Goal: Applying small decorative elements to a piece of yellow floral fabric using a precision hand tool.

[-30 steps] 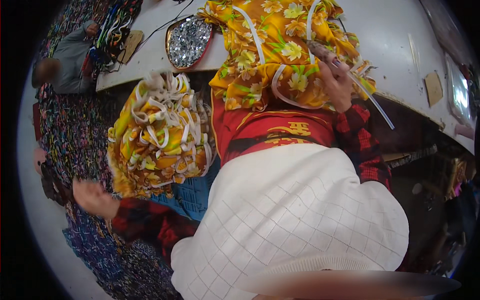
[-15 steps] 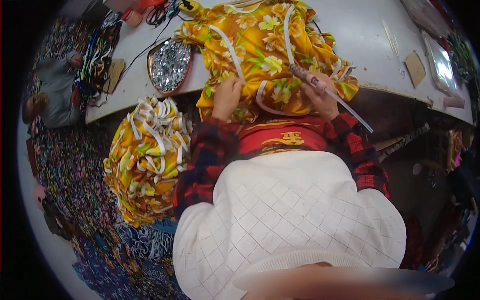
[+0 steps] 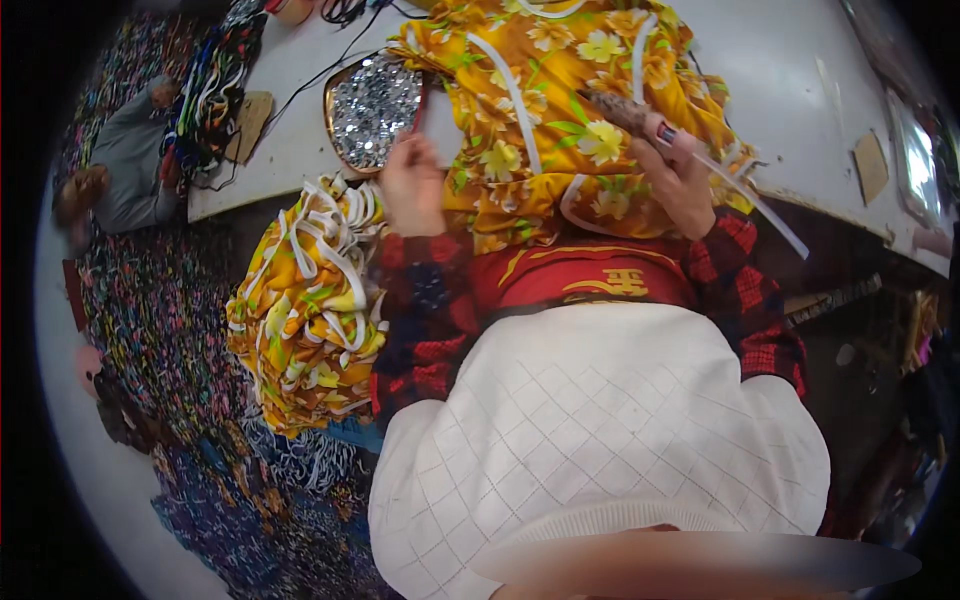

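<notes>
Downward head view (wide fisheye)

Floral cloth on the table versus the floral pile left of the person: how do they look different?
The floral cloth lies loosely spread on the table; the floral pile is bunched into a heap lower down.
The cloth's white strips lie apart; the pile's crowd together in loops.
The right hand is over the cloth, while no hand is on the pile.
Both are yellow-orange with flowers and white strips.
</notes>
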`<state>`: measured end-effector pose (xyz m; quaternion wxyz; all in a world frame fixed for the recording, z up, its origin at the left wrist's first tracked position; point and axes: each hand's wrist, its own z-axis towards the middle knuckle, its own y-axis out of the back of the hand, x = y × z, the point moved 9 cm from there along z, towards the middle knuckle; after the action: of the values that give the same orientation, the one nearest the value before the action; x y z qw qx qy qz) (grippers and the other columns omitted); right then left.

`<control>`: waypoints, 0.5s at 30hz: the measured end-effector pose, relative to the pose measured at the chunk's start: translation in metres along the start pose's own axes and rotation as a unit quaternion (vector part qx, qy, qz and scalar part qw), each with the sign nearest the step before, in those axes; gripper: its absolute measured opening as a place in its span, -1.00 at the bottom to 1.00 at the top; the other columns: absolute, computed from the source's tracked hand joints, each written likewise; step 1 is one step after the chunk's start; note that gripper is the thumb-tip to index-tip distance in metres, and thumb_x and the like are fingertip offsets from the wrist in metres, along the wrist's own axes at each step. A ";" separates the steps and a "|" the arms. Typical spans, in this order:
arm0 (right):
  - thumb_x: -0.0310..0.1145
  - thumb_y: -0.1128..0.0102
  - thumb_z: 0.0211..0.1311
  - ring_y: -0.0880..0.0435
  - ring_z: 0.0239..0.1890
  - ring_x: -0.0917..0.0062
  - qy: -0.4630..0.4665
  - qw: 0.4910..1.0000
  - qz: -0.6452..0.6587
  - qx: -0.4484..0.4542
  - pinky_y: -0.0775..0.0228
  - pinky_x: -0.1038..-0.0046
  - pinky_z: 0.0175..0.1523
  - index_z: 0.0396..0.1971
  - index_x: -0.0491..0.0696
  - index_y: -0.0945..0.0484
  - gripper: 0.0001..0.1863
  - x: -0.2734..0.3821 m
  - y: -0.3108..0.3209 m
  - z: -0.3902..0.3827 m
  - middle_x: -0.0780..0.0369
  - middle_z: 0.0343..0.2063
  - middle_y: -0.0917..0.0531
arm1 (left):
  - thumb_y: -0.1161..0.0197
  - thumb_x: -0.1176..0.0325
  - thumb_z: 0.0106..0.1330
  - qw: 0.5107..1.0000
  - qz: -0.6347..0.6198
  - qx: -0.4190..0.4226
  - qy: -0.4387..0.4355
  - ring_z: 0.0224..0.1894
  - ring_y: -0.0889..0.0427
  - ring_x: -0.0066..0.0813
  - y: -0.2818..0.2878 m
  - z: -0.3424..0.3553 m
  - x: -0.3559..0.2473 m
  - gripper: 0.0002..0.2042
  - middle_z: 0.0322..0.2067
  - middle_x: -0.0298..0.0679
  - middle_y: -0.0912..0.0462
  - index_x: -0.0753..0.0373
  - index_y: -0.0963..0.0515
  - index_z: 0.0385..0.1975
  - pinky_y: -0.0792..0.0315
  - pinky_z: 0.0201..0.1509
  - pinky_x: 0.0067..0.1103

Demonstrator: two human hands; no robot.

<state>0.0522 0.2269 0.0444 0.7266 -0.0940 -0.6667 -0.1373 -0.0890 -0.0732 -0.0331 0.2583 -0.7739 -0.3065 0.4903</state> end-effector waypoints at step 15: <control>-0.20 -0.12 0.14 -0.47 -0.53 0.58 0.036 0.997 -0.049 0.046 -0.30 0.53 -0.40 -0.24 -0.12 -0.52 -0.70 -0.034 -0.081 0.101 0.26 -0.57 -0.52 | -0.08 0.52 0.23 0.953 0.270 0.131 -0.028 -0.36 -0.55 -0.51 -0.099 0.058 0.022 -0.80 -0.37 -0.18 -0.50 0.46 -0.39 -0.18 -0.53 -0.28 -0.68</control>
<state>-0.0721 0.1852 0.0159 0.7461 -0.0228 -0.6495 -0.1447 -0.1573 0.0161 0.0007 0.2070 -0.7730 -0.0262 0.5991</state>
